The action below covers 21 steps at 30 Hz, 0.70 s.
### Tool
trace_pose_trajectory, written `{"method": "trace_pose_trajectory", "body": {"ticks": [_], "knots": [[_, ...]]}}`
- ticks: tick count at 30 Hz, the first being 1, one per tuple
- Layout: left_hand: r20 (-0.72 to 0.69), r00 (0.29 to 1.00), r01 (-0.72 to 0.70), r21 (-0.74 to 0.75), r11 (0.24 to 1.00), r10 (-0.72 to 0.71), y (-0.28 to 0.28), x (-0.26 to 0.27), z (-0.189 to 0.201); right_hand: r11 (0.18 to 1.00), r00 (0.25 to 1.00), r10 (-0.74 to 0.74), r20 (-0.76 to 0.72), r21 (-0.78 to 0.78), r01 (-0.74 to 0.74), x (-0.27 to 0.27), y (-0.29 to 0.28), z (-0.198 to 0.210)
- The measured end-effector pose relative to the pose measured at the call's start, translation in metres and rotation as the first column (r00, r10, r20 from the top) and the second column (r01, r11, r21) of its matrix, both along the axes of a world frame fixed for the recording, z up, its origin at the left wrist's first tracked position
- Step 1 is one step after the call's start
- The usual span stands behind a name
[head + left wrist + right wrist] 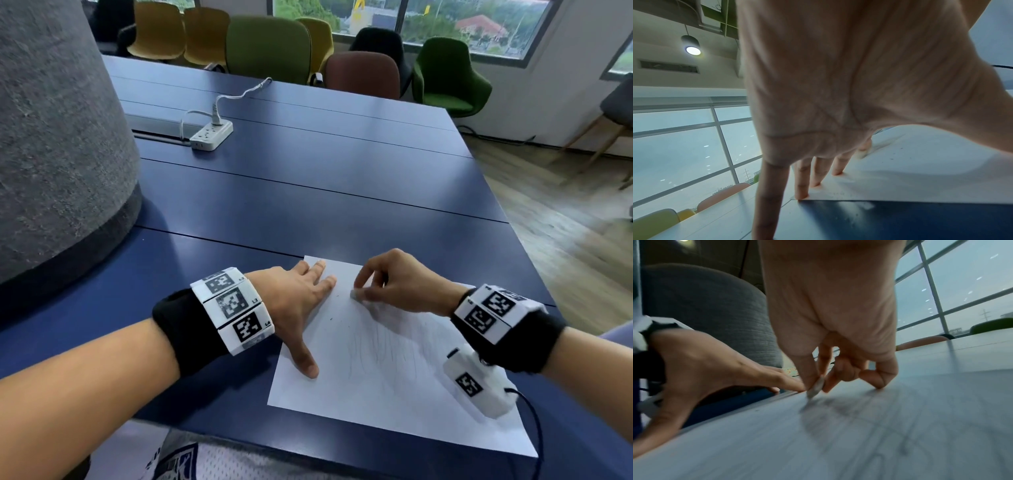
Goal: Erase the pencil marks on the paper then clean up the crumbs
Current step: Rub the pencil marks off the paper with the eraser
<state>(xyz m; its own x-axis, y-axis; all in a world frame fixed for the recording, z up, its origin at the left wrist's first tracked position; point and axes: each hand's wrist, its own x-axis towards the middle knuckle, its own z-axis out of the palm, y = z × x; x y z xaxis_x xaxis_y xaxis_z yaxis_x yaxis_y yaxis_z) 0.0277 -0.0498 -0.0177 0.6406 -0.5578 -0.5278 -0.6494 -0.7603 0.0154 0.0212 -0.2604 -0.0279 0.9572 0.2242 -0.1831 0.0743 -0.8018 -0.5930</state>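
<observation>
A white sheet of paper (387, 387) with faint pencil lines (380, 346) lies on the dark blue table (308, 192) near its front edge. My left hand (301, 301) lies flat with spread straight fingers, pressing down the sheet's left edge and far corner; its fingertips (801, 194) touch the paper (920, 178). My right hand (394, 281) pinches a small pale eraser (358, 294) between thumb and fingers, its tip touching the paper's upper part; the eraser (815, 390) meets the sheet (879, 443). A few dark crumbs (331, 318) dot the paper.
A large grey felt-covered column (58, 137) stands at the table's left. A white power strip (211, 133) with cable sits far back. Coloured chairs (270, 48) line the far edge; the table's right edge drops to wooden floor (555, 212).
</observation>
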Motion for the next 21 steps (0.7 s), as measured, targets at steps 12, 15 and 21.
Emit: {"method": "trace_pose_trajectory", "body": {"ticks": [12,15,21], "knots": [[0.006,1.000,0.005,-0.007,1.000,-0.005,0.001,0.001,-0.002,0.998,0.995,-0.057,0.079,0.000,0.057,0.005,0.003,-0.003],[0.006,1.000,0.006,0.006,1.000,-0.006,0.000,0.001,-0.003,0.994,0.994,0.107,-0.013,0.012,-0.107,-0.011,0.006,-0.001],[0.005,1.000,0.004,0.007,1.000,-0.004,0.000,0.002,-0.004,0.994,0.994,0.106,0.023,-0.006,-0.106,-0.017,0.008,0.001]]}}
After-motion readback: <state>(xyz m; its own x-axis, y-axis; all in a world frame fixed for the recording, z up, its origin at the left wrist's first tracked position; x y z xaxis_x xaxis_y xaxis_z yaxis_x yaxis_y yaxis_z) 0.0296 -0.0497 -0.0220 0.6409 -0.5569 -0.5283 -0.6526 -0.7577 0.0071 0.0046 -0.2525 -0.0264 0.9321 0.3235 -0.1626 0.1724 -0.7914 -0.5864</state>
